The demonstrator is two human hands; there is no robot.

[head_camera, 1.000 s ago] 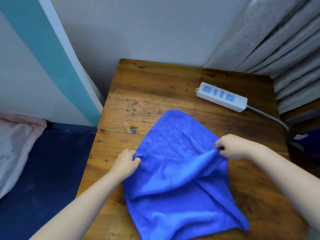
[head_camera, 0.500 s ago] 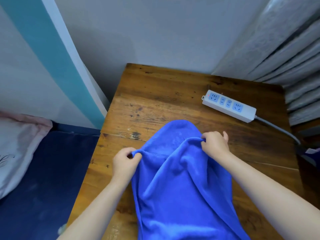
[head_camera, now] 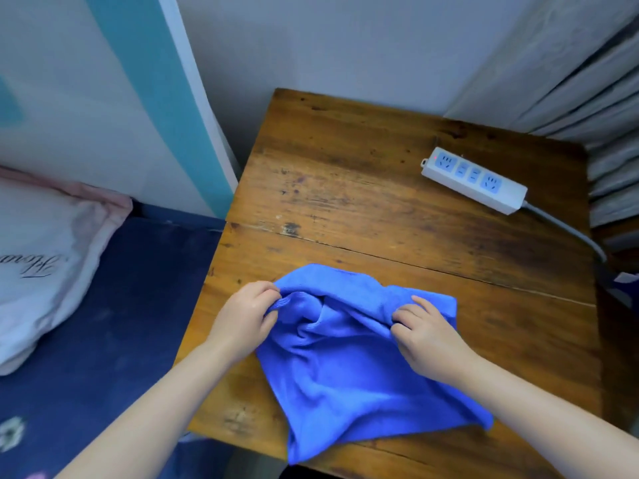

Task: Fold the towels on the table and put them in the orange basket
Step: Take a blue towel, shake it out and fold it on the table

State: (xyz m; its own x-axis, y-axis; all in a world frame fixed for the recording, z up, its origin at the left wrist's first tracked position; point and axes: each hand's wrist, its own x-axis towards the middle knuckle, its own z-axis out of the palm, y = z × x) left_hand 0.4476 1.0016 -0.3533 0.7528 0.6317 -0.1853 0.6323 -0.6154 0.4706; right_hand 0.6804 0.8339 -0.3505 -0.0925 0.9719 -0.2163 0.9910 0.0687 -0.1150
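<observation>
A blue towel (head_camera: 349, 375) lies rumpled on the near part of the wooden table (head_camera: 363, 202), its near edge hanging slightly over the table's front. My left hand (head_camera: 245, 316) pinches the towel's far left edge between thumb and fingers. My right hand (head_camera: 425, 333) pinches a fold near the far right corner. Between the two hands the cloth bunches in loose creases. No orange basket is in view.
A white power strip (head_camera: 473, 179) with blue sockets lies at the back right of the table, its grey cable (head_camera: 567, 233) running off the right edge. A dark blue bed (head_camera: 114, 323) with a white pillow (head_camera: 45, 257) sits left. Grey curtains (head_camera: 594, 81) hang at right.
Both hands have drawn the towel's far edge toward me and lowered it onto the table. The hands moved apart again, and the towel now lies lower and more bunched.
</observation>
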